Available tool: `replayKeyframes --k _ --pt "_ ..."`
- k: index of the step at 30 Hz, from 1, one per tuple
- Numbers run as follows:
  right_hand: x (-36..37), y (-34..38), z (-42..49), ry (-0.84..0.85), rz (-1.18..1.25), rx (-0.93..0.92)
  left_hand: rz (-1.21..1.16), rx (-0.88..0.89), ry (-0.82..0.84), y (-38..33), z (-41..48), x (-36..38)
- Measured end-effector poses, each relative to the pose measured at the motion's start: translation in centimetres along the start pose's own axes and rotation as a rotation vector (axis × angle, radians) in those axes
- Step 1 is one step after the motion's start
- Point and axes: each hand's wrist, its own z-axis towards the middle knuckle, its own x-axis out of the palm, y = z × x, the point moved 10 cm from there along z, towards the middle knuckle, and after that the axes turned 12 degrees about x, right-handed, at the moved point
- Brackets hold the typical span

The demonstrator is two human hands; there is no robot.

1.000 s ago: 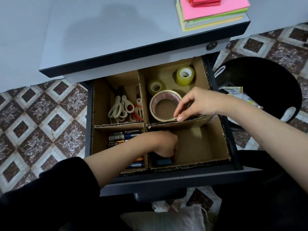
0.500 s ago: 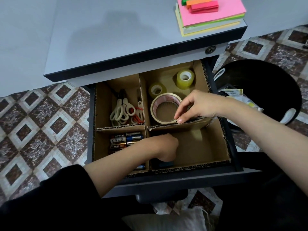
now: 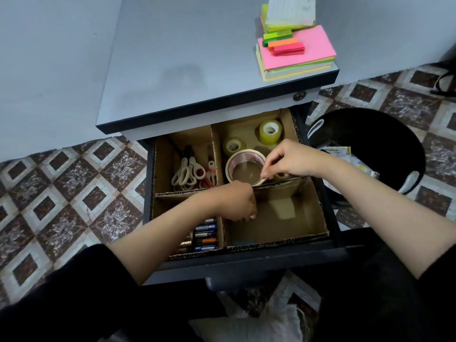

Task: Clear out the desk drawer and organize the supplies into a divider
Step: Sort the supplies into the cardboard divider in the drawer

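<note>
We pinch the brown corrugated cardboard divider (image 3: 276,240) wall with our right hand (image 3: 291,160), presumably steadying it; our left hand (image 3: 234,203) curls inward (contents indeterminate).

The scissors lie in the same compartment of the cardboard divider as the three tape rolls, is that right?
Not quite. The head view shows the scissors in the back left compartment of the cardboard divider, without any tape. The three tape rolls are in the back right compartment, on the other side of a cardboard wall.
</note>
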Motion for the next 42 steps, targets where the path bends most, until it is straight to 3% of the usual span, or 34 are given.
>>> replayKeyframes --k 3,8,13,15,17,24,30,42 --pt "-1.8 0.2 -1.3 -0.128 0.08 -0.046 -0.11 0.064 -0.139 -0.6 -1.9 -2.0" --pt "-5.9 1.1 -4.3 -0.358 0.166 -0.113 -0.041 0.146 -0.411 -1.6 -4.7 -6.1" --pt "-11.2 4.7 -7.2 -0.576 0.075 -0.204 -0.079 0.293 -0.918 -3.3 -7.4 -15.2" --pt "-13.3 6.0 -7.8 -0.656 0.042 -0.221 -0.054 0.272 -1.137 -3.1 -8.2 -19.3" --pt "-15.1 7.2 -7.9 -0.714 -0.005 -0.227 -0.04 0.202 -1.244 -2.2 -8.0 -22.3" --pt "-19.1 9.5 -5.9 -0.818 -0.14 -0.2 -0.22 0.162 -1.309 1.7 -5.6 -24.3" --pt "-19.1 9.3 -3.4 -0.764 -0.321 -0.121 -0.235 0.175 -1.314 2.0 -5.6 -24.1" --pt "-19.2 9.7 -3.1 -0.748 -0.411 -0.128 -0.233 0.16 -1.355 2.2 -5.6 -24.2"
